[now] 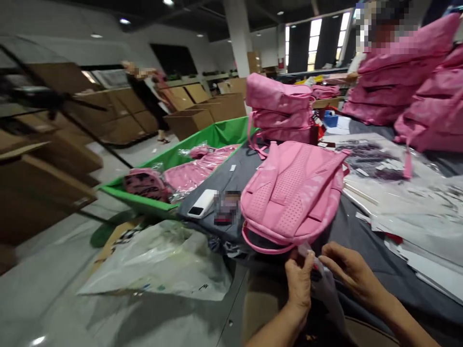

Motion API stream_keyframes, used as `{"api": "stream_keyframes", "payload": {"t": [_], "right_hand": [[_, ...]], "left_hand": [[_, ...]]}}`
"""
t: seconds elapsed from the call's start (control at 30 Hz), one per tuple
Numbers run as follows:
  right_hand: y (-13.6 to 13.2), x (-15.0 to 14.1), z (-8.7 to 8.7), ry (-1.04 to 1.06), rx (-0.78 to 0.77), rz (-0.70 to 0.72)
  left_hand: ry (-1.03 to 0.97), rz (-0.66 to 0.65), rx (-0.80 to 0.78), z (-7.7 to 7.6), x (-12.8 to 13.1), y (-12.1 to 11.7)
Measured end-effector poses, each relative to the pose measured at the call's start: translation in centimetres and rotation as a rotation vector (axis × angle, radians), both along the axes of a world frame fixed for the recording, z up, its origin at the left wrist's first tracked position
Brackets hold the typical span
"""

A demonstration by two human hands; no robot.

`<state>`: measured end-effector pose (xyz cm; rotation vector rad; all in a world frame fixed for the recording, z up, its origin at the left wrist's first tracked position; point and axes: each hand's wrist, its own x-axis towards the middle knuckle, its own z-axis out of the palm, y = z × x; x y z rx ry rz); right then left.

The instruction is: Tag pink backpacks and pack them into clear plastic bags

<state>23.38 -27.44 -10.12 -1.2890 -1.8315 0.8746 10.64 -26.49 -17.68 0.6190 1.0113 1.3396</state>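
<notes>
I see the pink backpack (292, 193) on the dark table (358, 226), nr both hands. L hand (299, 279) pinches thin plastic (330, 294); R hand (352, 270) bends beside it, grip I can't tell. Green bin (137, 205) holds pink goods (197, 168) w/ clear wrap, incl. 1 printed pouch (144, 184), txt illegible.

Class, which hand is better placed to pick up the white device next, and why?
Left, probably: the left hand is nearer the white device, the right hand farther across; both are at the plastic film, though.

Backpack (292, 193) pink w/ lighter camo-type patches; bin (213, 131) bright green; tablecloth (358, 226) dk grey; cartons (195, 123) brown; power bank (203, 203) white w/ blk panel.
</notes>
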Motion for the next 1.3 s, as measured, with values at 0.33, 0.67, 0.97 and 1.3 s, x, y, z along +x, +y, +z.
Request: {"api": "stream_keyframes", "payload": {"t": [0.33,0.67,0.97,1.3], "right_hand": [[3.0,-1.1,-1.3,-0.695,0.683,-0.012],[3.1,0.0,-2.1,-0.462,0.337,0.019],[3.9,-0.8,-4.3,0.031,-0.127,-0.022],[5.7,0.4,-7.4,0.049,-0.260,-0.245]], "left_hand": [[-0.065,-0.016,0.062,0.0,-0.2,-0.1],[-0.203,0.011,-0.026,-0.2,-0.3,-0.1],[-0.223,0.070,-0.074,-0.8,0.1,-0.4],[-0.245,0.220,-0.144,-0.8,0.5,0.0]]}}
